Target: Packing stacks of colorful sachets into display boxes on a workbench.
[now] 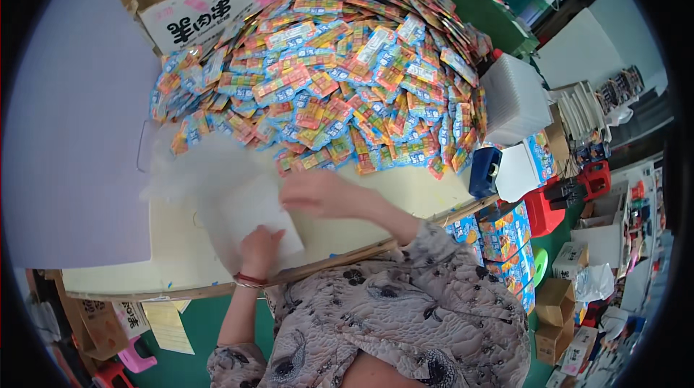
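A white, box-shaped tray [249,209] lies at the near side of the table, its left part smeared by motion. My left hand [262,249] grips its near edge, with the thumb laid on top. At the tray's right edge is my right hand [318,193], fingers curled together. Whether anything is pinched in them is hidden. Blurred, see-through plastic [191,167] spreads left of the tray. Just beyond both hands rises a large heap of small, colourful snack packets [332,84] with blue ends.
A printed white carton [217,8] stands at the back left. Stacked clear plastic trays [515,99] and a dark blue tape dispenser [484,171] sit at the right edge. Blue printed boxes [506,232] are piled below, beside a red stool [542,207].
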{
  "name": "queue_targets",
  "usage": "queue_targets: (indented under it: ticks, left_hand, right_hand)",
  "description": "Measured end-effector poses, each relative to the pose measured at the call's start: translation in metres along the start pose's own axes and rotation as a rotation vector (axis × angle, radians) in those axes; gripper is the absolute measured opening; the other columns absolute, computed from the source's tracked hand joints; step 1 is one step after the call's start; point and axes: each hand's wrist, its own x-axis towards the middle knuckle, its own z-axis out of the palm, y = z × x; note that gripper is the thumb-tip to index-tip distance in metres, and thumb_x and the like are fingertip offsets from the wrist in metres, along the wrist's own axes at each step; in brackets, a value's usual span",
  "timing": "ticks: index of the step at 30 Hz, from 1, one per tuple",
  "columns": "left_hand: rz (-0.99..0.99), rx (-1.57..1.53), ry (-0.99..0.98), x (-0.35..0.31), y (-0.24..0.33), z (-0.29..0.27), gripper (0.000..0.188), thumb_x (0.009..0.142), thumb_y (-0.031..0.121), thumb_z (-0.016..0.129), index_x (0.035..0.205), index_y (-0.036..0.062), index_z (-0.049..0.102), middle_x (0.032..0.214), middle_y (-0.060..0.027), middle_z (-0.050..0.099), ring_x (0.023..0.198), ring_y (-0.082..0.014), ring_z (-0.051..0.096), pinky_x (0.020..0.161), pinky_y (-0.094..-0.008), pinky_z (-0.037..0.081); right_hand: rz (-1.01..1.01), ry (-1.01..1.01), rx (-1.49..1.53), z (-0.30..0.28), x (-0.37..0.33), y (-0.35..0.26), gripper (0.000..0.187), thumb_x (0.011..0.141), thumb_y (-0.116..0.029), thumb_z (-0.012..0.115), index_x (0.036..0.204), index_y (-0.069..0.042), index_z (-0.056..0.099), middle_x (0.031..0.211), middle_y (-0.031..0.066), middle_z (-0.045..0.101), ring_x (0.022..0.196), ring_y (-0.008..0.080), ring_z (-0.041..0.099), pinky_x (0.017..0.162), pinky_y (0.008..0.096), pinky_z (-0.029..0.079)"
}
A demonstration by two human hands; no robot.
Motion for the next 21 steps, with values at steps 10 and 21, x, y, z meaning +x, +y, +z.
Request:
queue_targets:
  ticks: [10,21]
  left_hand:
    - [0.191,0.082,-0.041,0.05,-0.058,-0.02,0.052,0.088,0.052,0.054,0.085,0.0004,0.061,0.076,-0.0217,0.065,0.075,-0.0388,0.065,0.066,-0.0478,0.051]
    - [0.143,-0.198,-0.004,0.034,-0.015,-0.103,0.03,0.086,0.028,0.065,0.099,0.0028,0.055,0.09,-0.0169,0.063,0.081,-0.0334,0.063,0.068,-0.0427,0.049]
  right_hand:
    - [0.651,0.688,-1.267,-0.267,-0.176,0.074,0.06,0.073,-0.013,0.074,0.128,-0.011,0.052,0.124,0.0153,0.054,0.118,0.0359,0.048,0.099,0.0435,0.04]
    - [0.991,0.26,-0.542,-0.431,-0.302,0.059,0.015,0.071,-0.009,0.074,0.083,-0.002,0.068,0.074,0.0025,0.061,0.077,0.013,0.057,0.073,0.0295,0.046]
